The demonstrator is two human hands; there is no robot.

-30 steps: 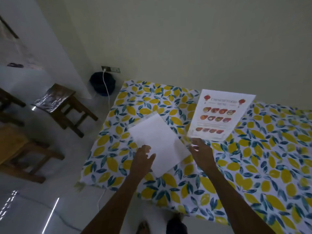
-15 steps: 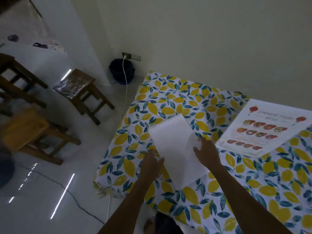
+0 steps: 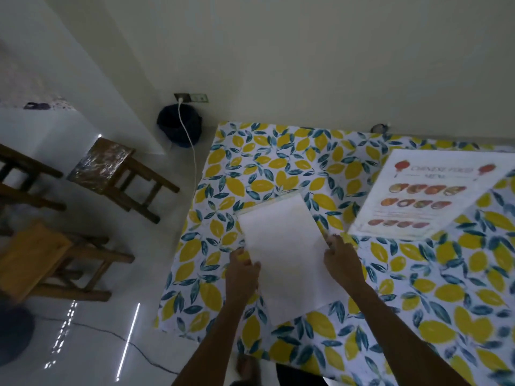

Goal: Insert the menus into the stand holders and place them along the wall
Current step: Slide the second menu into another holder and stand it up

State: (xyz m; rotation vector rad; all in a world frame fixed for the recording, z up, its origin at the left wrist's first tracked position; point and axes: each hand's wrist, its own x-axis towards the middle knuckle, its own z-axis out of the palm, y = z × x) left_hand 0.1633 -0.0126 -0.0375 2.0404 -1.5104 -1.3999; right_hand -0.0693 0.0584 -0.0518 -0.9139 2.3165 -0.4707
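Observation:
A plain white sheet lies blank side up on the lemon-print tablecloth, near the table's left end. My left hand grips its left edge, thumb on top. My right hand holds its right edge with curled fingers. A printed Chinese food menu with rows of dish pictures sits to the right, apart from both hands. Whether that menu stands in a clear holder or lies flat I cannot tell.
The pale wall runs along the table's far edge. On the floor to the left stand wooden stools and a dark bin. A white cable hangs from a wall socket.
My right hand left the foot of the printed menu and came to the white sheet's right edge. My left hand closed on the sheet's left edge. The view swung left.

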